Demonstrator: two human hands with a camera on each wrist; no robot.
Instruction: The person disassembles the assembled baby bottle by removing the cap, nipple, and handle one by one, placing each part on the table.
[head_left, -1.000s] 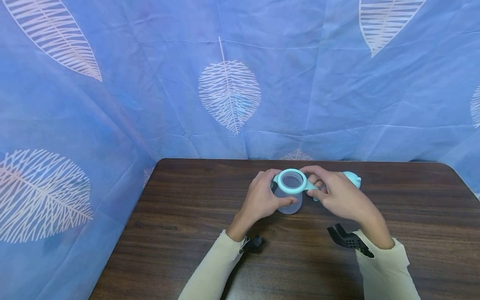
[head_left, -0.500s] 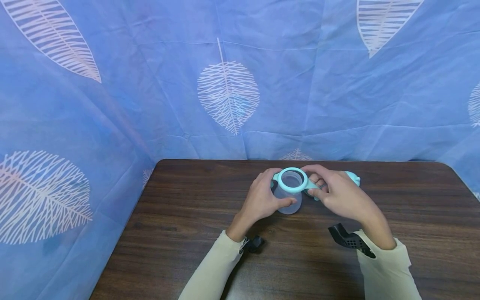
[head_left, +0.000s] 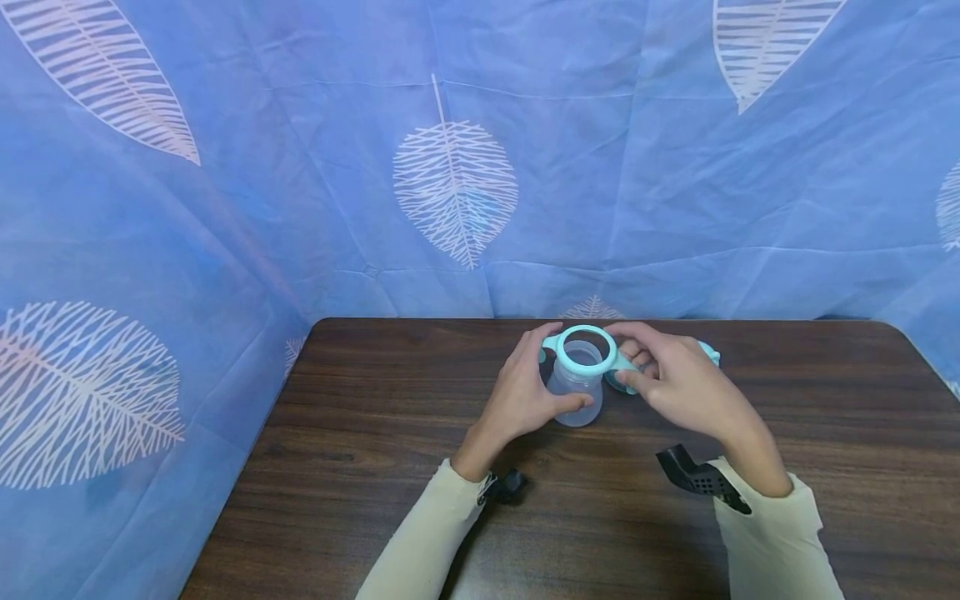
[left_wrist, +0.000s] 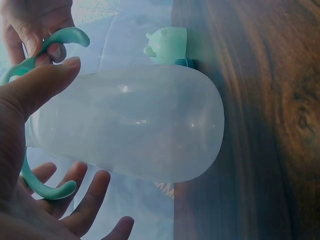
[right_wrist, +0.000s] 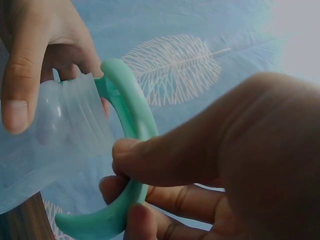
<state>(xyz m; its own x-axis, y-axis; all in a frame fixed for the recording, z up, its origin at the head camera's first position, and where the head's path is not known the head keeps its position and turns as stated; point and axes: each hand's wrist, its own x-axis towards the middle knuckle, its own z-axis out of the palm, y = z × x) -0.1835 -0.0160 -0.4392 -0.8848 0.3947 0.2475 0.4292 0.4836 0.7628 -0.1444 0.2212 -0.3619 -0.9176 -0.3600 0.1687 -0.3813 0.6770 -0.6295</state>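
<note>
A translucent baby bottle (head_left: 576, 410) stands upright on the table, its open neck showing. Just over the neck, slightly tilted, is a mint-green ring with two side handles (head_left: 591, 369). My left hand (head_left: 521, 387) curves round the bottle, thumb in front, fingers by the left handle. With thumb and fingers, my right hand (head_left: 678, 387) pinches the right handle. In the right wrist view the handle ring (right_wrist: 137, 112) stands off the threaded bottle neck (right_wrist: 87, 112). A mint-green animal-shaped bottle cap (left_wrist: 169, 45) is on the table, partly hidden behind my right hand in the head view.
The dark wooden table (head_left: 360, 467) has its back edge close behind the bottle. A blue cloth with white leaf prints (head_left: 337, 183) hangs behind and to the left. Each wrist wears a black camera mount (head_left: 697, 479).
The handle ring has risen a little from around the bottle's neck, and both hands' upper fingers have moved up with it. The bottle has stayed in place.
</note>
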